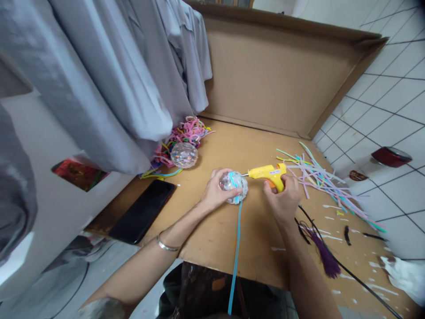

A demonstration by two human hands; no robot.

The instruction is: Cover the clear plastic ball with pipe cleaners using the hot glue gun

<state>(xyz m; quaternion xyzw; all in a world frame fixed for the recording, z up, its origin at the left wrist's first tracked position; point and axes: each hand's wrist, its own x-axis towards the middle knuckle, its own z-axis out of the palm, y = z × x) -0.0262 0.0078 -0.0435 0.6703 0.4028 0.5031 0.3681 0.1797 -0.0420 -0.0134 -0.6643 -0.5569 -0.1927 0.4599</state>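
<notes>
My left hand (215, 190) is closed round a clear faceted ball (228, 180) with a band of blue on its side. From the ball a long blue strip (237, 248) hangs down over the table's front edge. My right hand (283, 201) grips a yellow glue gun (267, 173), fingers wrapped round its handle near the orange trigger. The metal nozzle of the gun points left, at the blue band, and is touching or very near it; I cannot tell which. A second clear faceted ball (184, 155) sits farther back on the left.
Behind that second ball lies a heap of colourful fuzzy stems (192, 130). Pastel stems (318, 177) are scattered at the right. A black phone (143, 212) lies front left. A purple tassel (323, 252) and black cord (352, 266) are right. Grey cloth (133, 66) hangs left; cardboard (282, 71) stands behind.
</notes>
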